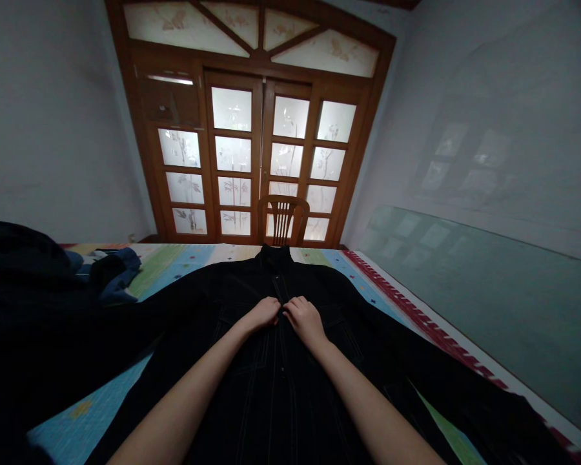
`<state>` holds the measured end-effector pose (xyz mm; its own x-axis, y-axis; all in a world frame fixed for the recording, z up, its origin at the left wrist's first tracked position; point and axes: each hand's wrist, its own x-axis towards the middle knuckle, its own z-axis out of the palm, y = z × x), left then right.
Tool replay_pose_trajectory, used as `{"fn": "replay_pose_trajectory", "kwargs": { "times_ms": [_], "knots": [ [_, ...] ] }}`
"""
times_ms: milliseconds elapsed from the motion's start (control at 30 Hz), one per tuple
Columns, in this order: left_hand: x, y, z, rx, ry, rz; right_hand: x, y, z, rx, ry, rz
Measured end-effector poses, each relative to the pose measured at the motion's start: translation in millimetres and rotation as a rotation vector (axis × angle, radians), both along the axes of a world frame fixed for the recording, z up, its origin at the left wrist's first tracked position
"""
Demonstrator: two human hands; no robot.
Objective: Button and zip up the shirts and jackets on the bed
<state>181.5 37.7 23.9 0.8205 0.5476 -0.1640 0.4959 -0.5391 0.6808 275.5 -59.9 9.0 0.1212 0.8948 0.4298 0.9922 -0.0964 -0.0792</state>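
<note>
A black jacket (252,394) with pale stitching lies spread out, front up, its collar at the far end and its sleeves stretched to both sides. My left hand (266,312) is closed on the jacket's front placket, a little below the collar. Right beside it, my right hand (304,319) pinches the placket's other edge, fingertips nearly meeting those of the left. Whatever button or fastener lies between the fingers is hidden. Small buttons show on the placket above and below my hands.
Under the jacket is a colourful striped cloth (159,263) with a dark red border. Dark clothes (24,278) are heaped at left, with blue denim (121,274) beside them. A wooden chair (283,216) stands beyond the far edge, before glazed wooden doors. A glass panel (465,284) runs along the right.
</note>
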Motion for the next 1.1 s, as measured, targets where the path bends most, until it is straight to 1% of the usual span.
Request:
{"fn": "replay_pose_trajectory", "kwargs": {
  "times_ms": [67,233,300,400,533,700,867,1100],
  "knots": [
    [-1.1,-2.5,3.1,0.101,0.031,-0.004,0.0,-0.5,0.6,-0.01,-0.022,0.002],
    [-4.2,-14.3,7.0,0.319,0.1,0.062,-1.2,-1.4,1.7,-0.021,-0.041,-0.013],
    [-4.5,-19.3,6.9,0.365,0.125,0.084,-1.6,-1.5,1.8,-0.025,-0.042,-0.019],
    [-4.2,-23.9,6.3,0.393,0.15,0.109,-1.7,-1.3,1.8,-0.03,-0.043,-0.027],
    [-3.7,-22.5,4.9,0.387,0.148,0.132,-2.0,-0.8,1.9,-0.037,-0.039,-0.038],
    [-2.2,-13.3,1.7,0.335,0.112,0.153,-2.4,0.4,1.1,-0.048,-0.01,-0.035],
    [-1.0,-5.8,-1.2,0.253,0.082,0.187,1.0,0.5,-2.0,-0.043,0.084,-0.01],
    [-3.4,0.7,-6.5,0.11,-0.025,0.172,7.5,-0.1,-6.7,-0.02,0.236,0.01]
  ]
}}
